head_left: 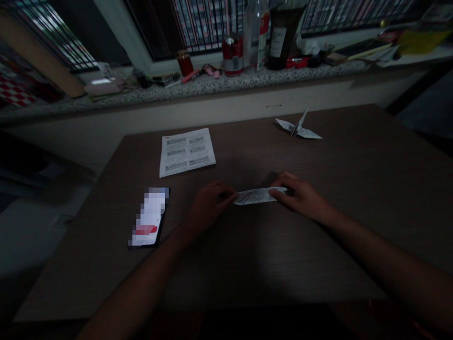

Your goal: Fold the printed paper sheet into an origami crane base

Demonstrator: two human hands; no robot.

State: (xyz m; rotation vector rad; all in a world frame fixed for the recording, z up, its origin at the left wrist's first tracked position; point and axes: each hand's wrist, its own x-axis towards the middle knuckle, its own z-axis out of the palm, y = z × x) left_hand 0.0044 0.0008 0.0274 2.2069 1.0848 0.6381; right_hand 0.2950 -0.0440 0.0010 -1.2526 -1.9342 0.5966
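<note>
A narrow folded strip of printed paper (255,196) lies between my two hands, low over the middle of the table. The fingertips of my left hand (214,200) pinch its left end. At the right end, my right hand (295,194) grips it with the thumb on the near face and the fingers behind, where they are partly hidden. Farther back on the right stands a folded paper crane (299,130) with its wings spread. To the left lies a printed paper sheet (187,152).
A phone (150,217) with a lit, blurred screen rests left of my left hand. Beyond the brown table (240,269) runs a granite windowsill (208,87) holding a red can (232,55), a clear bottle (252,35), a small jar (184,63) and various clutter.
</note>
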